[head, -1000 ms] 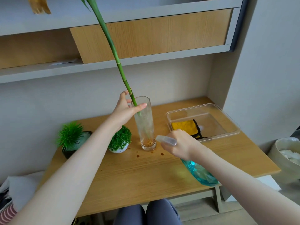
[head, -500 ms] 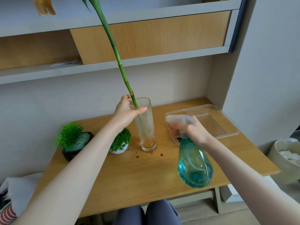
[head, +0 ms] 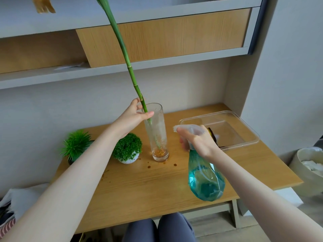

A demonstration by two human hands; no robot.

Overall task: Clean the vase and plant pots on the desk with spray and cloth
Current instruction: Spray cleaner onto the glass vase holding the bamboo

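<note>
A tall clear glass vase point(head: 156, 131) stands mid-desk with a long green bamboo stalk point(head: 125, 55) in it and brown residue at its base. My left hand point(head: 133, 116) grips the stalk at the vase's rim. My right hand point(head: 197, 140) holds a teal spray bottle point(head: 204, 179) upright above the desk, its white nozzle pointing left at the vase. A white pot with a round green plant point(head: 127, 151) sits left of the vase. A dark pot with a spiky plant point(head: 75, 145) stands further left, partly behind my left forearm. The cloth point(head: 212, 135) is mostly hidden behind my right hand.
A clear plastic tray point(head: 244, 130) lies at the desk's back right. Brown spots point(head: 161, 165) dot the wooden desk point(head: 139, 189) near the vase. Shelves point(head: 157, 62) hang overhead. A white bin point(head: 309, 168) stands on the floor at right.
My right hand has raised the spray bottle from low by the desk's front edge to upright and moved it left toward the vase. My left hand stays on the stalk.
</note>
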